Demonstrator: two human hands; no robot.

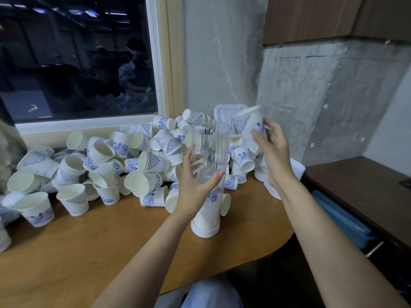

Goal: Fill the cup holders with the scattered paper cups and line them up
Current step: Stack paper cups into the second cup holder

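Note:
A tall clear ribbed cup holder (210, 152) with a white base stands upright on the wooden table (89, 241). Stacked cups fill its lower part. My left hand (195, 185) grips the tube around its middle. My right hand (270, 143) holds a white paper cup with blue print (251, 125), tilted, just right of the holder's open top. A big heap of scattered paper cups (124, 158) lies behind and to the left, against the window sill.
A white plastic lid or tray (226, 112) leans on the concrete wall behind the heap. A dark wooden shelf (360, 185) with a blue bin (340, 218) under it stands at the right. The table's curved edge runs near my knees.

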